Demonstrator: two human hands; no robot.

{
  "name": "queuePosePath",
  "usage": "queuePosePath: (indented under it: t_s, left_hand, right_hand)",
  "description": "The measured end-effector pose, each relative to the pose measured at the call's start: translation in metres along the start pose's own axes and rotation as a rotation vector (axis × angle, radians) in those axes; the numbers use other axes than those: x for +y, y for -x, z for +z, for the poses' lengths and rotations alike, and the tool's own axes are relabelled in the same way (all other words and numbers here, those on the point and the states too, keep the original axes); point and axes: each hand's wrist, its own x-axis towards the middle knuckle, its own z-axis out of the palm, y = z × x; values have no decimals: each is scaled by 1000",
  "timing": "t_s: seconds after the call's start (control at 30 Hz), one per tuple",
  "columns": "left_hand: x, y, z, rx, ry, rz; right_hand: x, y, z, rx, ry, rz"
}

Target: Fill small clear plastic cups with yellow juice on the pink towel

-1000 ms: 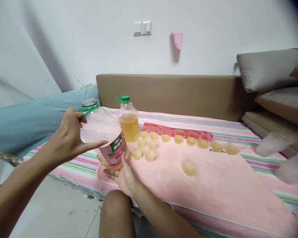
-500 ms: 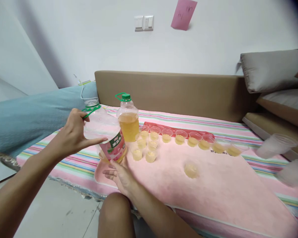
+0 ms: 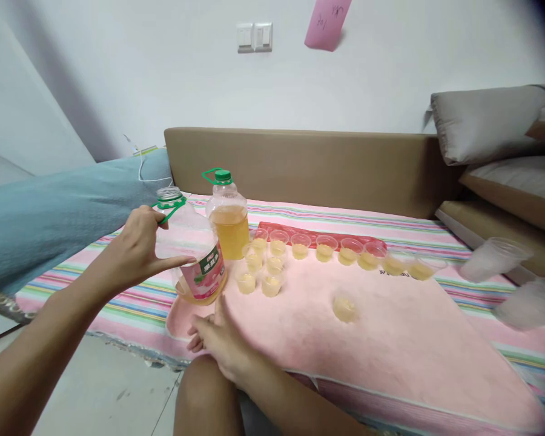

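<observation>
My left hand (image 3: 138, 242) grips a large clear bottle (image 3: 206, 275) by its green ring handle, the thumb stretched across its side. This bottle has an open mouth, a pink label and a little yellow drink at the bottom; it stands near the left end of the pink mat. My right hand (image 3: 220, 339) is just in front of its base, fingers apart and holding nothing. Behind it stands a second bottle (image 3: 231, 227), green-capped and more than half full. Several small plastic cups (image 3: 271, 283) of yellow drink are grouped to its right.
A row of filled cups (image 3: 326, 248) runs along a red strip (image 3: 290, 230) at the back of the pink mat (image 3: 390, 345). One cup (image 3: 344, 307) stands alone mid-mat. Stacked clear cups (image 3: 493, 260) lie at the right, near grey cushions (image 3: 490, 124).
The bottle has come down and stands more upright, with my left hand still on its handle. My right hand has drawn away from its base, down toward my knee. The view has shifted slightly.
</observation>
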Motion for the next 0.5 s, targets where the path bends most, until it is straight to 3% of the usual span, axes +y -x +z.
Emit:
queuePosePath:
  t_s: [0.13, 0.3, 0.4, 0.5]
  left_hand:
    - [0, -3, -1, -17, -51, 57]
    - [4, -11, -13, 48, -146, 66]
    - [10, -18, -22, 112, -160, 30]
    - [28, -26, -30, 218, -107, -110]
  right_hand:
    - [-22, 74, -19, -222, 226, -73]
    - [-105, 152, -74, -170, 484, -195]
    - [-156, 169, -130, 55, 646, -456]
    - [-187, 177, -192, 406, 751, -704]
